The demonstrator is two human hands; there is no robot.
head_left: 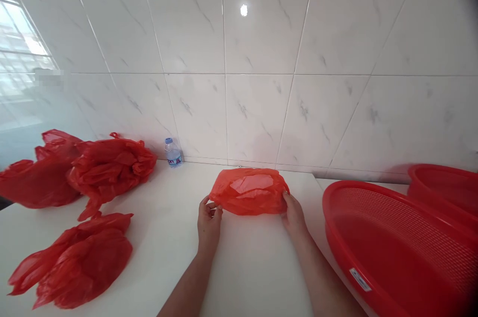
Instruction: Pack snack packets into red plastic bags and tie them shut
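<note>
A red plastic bag [252, 192], puffed into a rounded bundle, is between my two hands over the white table [250, 267]. What it contains, if anything, is hidden by the film. My left hand [209, 222] pinches the bag's near left corner between thumb and fingers. At the bag's right end, my right hand [294, 211] grips the edge, its thumb on top and the other fingers mostly out of sight.
Several bulging red bags [85, 267] lie on the left of the table. A small water bottle [173, 152] stands by the tiled wall [257, 117]. On the right sit a large red plastic basket [358, 188] and a second red basket [440, 172] behind it.
</note>
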